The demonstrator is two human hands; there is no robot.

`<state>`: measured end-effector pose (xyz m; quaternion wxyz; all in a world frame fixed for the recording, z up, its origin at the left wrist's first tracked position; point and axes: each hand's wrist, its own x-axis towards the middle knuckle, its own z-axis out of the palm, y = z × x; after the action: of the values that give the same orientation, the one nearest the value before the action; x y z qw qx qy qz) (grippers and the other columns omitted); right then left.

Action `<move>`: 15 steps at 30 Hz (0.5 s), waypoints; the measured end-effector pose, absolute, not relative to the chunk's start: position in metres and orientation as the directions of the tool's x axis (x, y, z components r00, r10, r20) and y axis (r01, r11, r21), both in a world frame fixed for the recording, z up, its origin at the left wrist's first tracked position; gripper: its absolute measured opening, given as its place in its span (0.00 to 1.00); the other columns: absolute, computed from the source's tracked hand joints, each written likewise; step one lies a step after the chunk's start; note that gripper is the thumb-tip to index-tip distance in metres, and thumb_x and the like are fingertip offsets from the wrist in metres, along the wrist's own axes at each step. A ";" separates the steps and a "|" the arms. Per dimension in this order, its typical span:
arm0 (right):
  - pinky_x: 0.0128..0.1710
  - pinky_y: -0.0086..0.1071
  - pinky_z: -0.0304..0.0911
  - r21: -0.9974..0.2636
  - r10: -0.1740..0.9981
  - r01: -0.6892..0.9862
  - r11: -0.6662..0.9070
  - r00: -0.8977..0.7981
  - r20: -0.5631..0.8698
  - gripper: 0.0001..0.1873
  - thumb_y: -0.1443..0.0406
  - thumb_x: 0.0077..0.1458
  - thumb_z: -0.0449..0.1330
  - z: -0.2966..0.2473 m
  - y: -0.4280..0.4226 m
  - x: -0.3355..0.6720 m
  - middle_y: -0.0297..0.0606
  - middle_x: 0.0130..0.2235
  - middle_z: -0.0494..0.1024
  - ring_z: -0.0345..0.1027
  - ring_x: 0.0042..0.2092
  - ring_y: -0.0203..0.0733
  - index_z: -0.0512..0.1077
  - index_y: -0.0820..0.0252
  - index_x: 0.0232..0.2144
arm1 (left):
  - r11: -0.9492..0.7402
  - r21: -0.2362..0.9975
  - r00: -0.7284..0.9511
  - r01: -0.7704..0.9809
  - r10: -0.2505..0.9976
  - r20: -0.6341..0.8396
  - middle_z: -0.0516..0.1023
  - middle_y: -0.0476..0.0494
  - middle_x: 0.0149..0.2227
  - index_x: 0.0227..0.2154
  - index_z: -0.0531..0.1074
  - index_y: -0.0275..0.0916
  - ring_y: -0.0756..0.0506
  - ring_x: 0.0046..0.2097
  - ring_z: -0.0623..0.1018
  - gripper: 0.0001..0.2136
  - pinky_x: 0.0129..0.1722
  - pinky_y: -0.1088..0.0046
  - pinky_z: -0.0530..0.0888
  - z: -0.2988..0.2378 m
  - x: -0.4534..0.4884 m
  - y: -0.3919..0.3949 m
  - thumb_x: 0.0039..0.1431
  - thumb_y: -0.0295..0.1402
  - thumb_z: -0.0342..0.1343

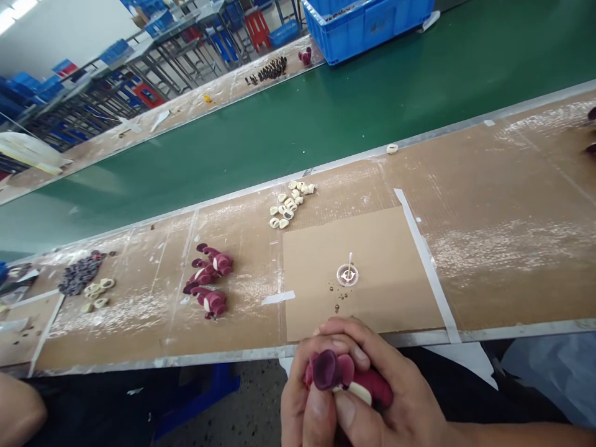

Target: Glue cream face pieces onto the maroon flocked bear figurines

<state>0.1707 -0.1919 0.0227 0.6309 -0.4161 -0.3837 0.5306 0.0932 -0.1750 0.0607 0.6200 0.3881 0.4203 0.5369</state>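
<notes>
Both my hands meet at the bottom centre, just over the bench's near edge. My left hand and my right hand grip a magenta clay figure with a dark plum disc on one end and a cream patch. Its far side is hidden by my fingers. Beyond my hands, on a cardboard sheet, stands a small white pinned disc with tiny brown beads beside it. To the left lie several similar maroon clay pieces and a heap of cream pieces.
Farther left on the paper-covered bench lie dark grey pieces and cream rings. A green conveyor belt runs behind it, then a second bench with a blue crate. Bare skin shows at the lower left.
</notes>
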 end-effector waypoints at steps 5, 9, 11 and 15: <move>0.56 0.39 0.73 -0.929 0.994 -0.368 -0.044 0.078 -0.078 0.23 0.64 0.60 0.63 0.034 -0.191 0.174 0.39 0.49 0.79 0.77 0.49 0.43 0.70 0.52 0.57 | 0.256 0.887 0.116 -0.386 0.967 -0.228 0.81 0.48 0.35 0.39 0.82 0.42 0.48 0.34 0.79 0.13 0.36 0.75 0.80 0.061 0.084 -0.172 0.65 0.46 0.63; 0.62 0.42 0.69 -0.931 0.989 -0.339 -0.131 0.018 -0.146 0.24 0.60 0.65 0.62 0.032 -0.189 0.177 0.38 0.56 0.78 0.75 0.56 0.44 0.68 0.44 0.61 | 0.393 0.778 0.090 -0.490 0.910 -0.404 0.84 0.48 0.38 0.38 0.84 0.41 0.49 0.41 0.81 0.14 0.45 0.79 0.79 0.056 0.076 -0.169 0.59 0.47 0.69; 0.63 0.44 0.68 -0.948 0.992 -0.296 -0.121 0.009 -0.129 0.26 0.58 0.64 0.63 0.028 -0.189 0.179 0.37 0.58 0.76 0.73 0.59 0.46 0.66 0.41 0.63 | 0.425 0.730 0.116 -0.536 0.893 -0.435 0.84 0.47 0.39 0.38 0.84 0.42 0.46 0.45 0.82 0.14 0.50 0.75 0.79 0.053 0.072 -0.168 0.59 0.47 0.69; 0.65 0.45 0.67 -0.988 1.000 -0.152 -0.008 0.005 -0.009 0.38 0.58 0.61 0.66 0.027 -0.192 0.184 0.36 0.62 0.73 0.73 0.60 0.47 0.58 0.35 0.69 | 0.497 0.660 0.241 -0.563 0.863 -0.445 0.83 0.45 0.40 0.40 0.84 0.46 0.40 0.46 0.82 0.15 0.52 0.63 0.80 0.051 0.065 -0.166 0.61 0.51 0.65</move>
<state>0.1842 -0.1917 0.0270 0.5358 -0.4640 -0.4568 0.5375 0.0647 -0.1665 0.0509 0.7655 0.1857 0.4034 0.4656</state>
